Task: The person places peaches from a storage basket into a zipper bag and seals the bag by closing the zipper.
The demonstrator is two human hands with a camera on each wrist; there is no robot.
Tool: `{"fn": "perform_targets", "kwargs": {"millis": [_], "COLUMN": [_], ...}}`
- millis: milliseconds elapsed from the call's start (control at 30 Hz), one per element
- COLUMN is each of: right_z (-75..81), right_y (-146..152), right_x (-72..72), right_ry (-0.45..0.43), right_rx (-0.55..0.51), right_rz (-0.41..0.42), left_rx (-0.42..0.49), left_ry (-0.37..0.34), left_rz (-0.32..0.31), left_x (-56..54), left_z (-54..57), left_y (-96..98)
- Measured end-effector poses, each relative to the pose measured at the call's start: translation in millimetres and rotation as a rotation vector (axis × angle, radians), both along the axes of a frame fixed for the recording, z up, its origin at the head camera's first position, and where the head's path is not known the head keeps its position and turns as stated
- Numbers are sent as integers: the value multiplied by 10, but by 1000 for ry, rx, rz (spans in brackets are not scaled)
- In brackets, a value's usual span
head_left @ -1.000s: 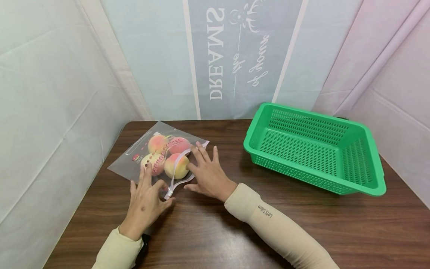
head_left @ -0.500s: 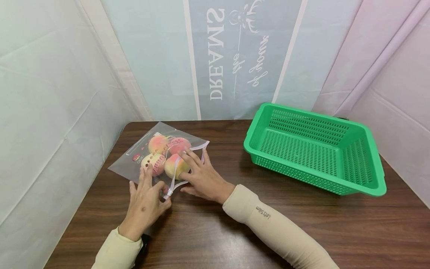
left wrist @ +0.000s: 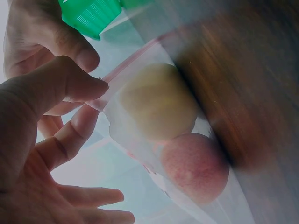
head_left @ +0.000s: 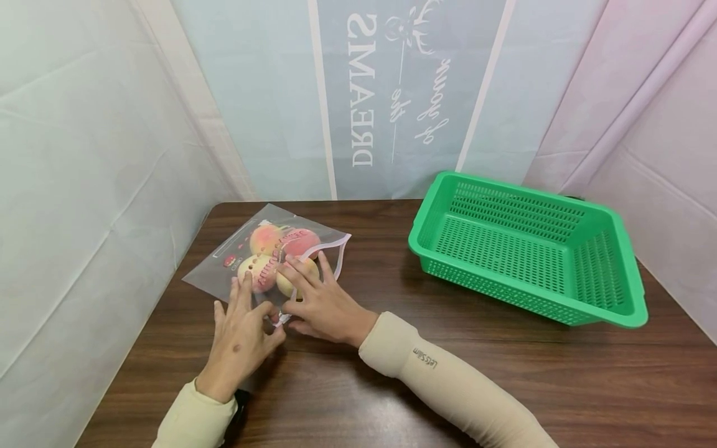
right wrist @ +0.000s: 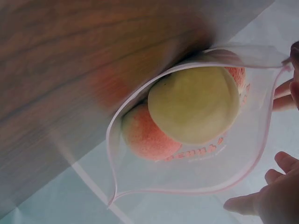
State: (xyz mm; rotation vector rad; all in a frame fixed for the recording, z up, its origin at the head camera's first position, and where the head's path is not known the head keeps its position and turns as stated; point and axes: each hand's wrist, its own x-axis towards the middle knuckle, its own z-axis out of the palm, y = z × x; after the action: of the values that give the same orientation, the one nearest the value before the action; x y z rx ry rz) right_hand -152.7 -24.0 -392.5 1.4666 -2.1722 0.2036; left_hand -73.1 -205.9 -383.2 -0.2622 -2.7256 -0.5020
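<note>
A clear zip bag [head_left: 221, 277] lies flat on the table with several peaches [head_left: 259, 272] in it. Its near corner is pinched between the thumb and index finger of my left hand [head_left: 238, 348], whose other fingers stretch over the bag. My right hand [head_left: 327, 311] is spread over the zip edge, with its fingers above a peach and its thumb and index close to the pinched corner. Between these two digits a gap shows. In the right wrist view the bag's mouth [right wrist: 110, 144] gapes, with a pale yellow peach [right wrist: 194, 105] and a red one [right wrist: 145, 133] inside.
A green plastic basket [head_left: 526, 298] with slotted sides stands at the right of the brown wooden table [head_left: 364, 392]. A printed cloth [head_left: 269, 124] hangs behind the table, and pale sheets [head_left: 95, 155] enclose its sides.
My right hand has slid left and toward me along the zip edge, nearer the corner that my left hand pinches. My left hand and the basket have stayed almost in place.
</note>
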Motion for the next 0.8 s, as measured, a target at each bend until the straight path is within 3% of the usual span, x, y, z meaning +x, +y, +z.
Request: {"fn": "perform_targets", "kwargs": {"millis": [800], "right_z": [-49], "right_y": [-124], "right_x": [49], "right_ry": [111], "right_rx": [31], "right_rz": [-61], "left_rx": [10], "left_ry": [55], "left_rz": [-7], "left_x": [40], "left_z": [10], "left_y": [21]}}
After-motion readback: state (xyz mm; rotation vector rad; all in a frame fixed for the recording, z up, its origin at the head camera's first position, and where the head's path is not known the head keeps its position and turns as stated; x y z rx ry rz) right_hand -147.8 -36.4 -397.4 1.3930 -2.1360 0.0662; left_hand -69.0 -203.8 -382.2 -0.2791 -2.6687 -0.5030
